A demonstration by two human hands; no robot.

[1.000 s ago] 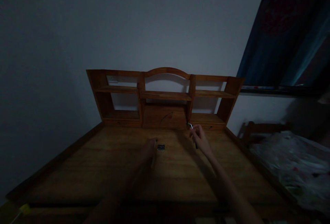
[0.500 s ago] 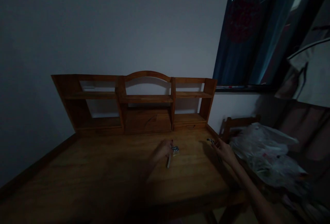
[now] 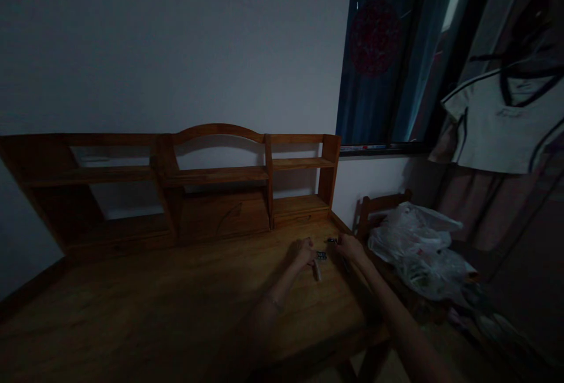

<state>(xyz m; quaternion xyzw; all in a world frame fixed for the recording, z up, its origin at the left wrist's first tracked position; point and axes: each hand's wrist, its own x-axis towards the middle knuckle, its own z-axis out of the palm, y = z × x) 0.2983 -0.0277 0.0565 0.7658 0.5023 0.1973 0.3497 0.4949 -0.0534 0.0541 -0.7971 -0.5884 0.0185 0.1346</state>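
Observation:
Over the right part of the wooden desk (image 3: 176,289), my left hand (image 3: 305,251) is closed, its fingers pinched together. A short pale stick (image 3: 317,271) juts down from those fingers. Just right of the fingertips is a small dark piece with light spots (image 3: 321,255), which moves along with the hand. My right hand (image 3: 351,247) is closed around a slim T-shaped tool that looks like a razor (image 3: 332,241); its head points left and its dark handle shows below the hand. A small gap separates the two hands. Dim light hides fine detail.
A wooden shelf unit (image 3: 215,177) stands along the desk's back edge by the wall. To the right, a chair (image 3: 365,210) is beside white plastic bags (image 3: 418,248). A white shirt (image 3: 497,124) hangs near the curtained window (image 3: 379,101).
The view has turned right. My left hand has moved right, carrying the pale stick and the spotted piece nearer to my right hand. My right hand stays about where it was over the desk.

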